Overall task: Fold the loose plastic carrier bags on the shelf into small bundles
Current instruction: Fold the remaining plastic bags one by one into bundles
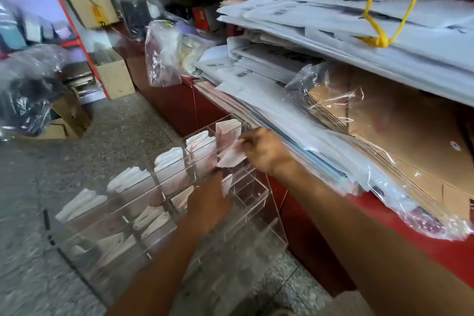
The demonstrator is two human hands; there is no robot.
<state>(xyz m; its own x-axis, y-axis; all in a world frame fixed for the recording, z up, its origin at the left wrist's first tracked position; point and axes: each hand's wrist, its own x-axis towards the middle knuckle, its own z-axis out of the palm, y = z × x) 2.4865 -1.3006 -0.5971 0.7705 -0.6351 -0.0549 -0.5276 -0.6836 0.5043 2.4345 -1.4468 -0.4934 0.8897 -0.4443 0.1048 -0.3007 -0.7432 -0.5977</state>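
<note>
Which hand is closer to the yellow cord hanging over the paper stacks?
The right hand: it is below and left of the yellow cord, pinching a folded bag. The left hand sits lower, behind the clear organizer.

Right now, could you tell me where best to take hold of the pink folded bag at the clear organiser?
Pinch the folded bag by its upper edge from above, as the right hand does: that edge stands clear of the acrylic organiser walls, while the lower part sits between dividers.

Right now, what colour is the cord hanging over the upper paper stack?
Yellow cord, clearest in the head view.
</note>
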